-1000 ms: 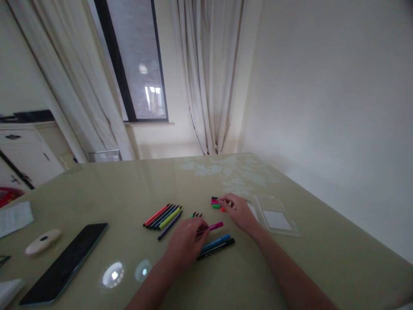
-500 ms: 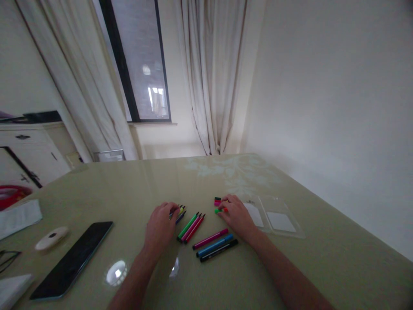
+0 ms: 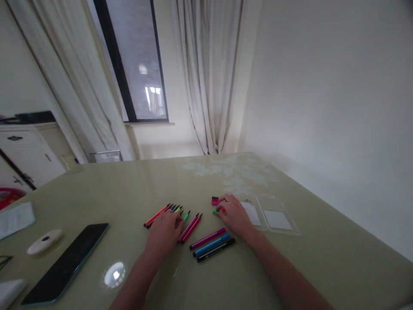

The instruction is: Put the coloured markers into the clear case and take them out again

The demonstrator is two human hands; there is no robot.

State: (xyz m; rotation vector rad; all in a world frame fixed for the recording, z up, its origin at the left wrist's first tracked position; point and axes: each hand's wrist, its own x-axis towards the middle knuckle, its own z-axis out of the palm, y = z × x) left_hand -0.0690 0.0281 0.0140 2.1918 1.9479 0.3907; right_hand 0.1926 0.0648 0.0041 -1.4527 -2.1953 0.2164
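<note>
Several uncapped felt-tip markers lie on the table. My left hand (image 3: 164, 230) is over the middle of them, its thumb and fingers closed around a green marker (image 3: 186, 216) whose tip points away from me. Partly behind this hand lies a row with an orange-red marker (image 3: 158, 214) on its outer side. Two pink and red markers (image 3: 192, 228) rest just right of it. My right hand (image 3: 235, 214) rests on the table with curled fingers at a red-orange cap (image 3: 223, 209). A green cap (image 3: 214, 212) and a dark-and-pink cap pair (image 3: 214, 200) sit beside its fingertips.
Nearer me lie a magenta marker (image 3: 207, 238), a blue marker (image 3: 211, 245) and a black marker (image 3: 216, 250), all capped or dark-ended. An open clear plastic case (image 3: 263, 215) is beyond my right wrist. To the left are a black phone or tablet (image 3: 67, 262) and a white oval object (image 3: 44, 242).
My left hand has moved right from the dark and yellow markers onto the green one, which has shifted slightly left, uncovering the orange-red marker. My right hand stays at the caps.
</note>
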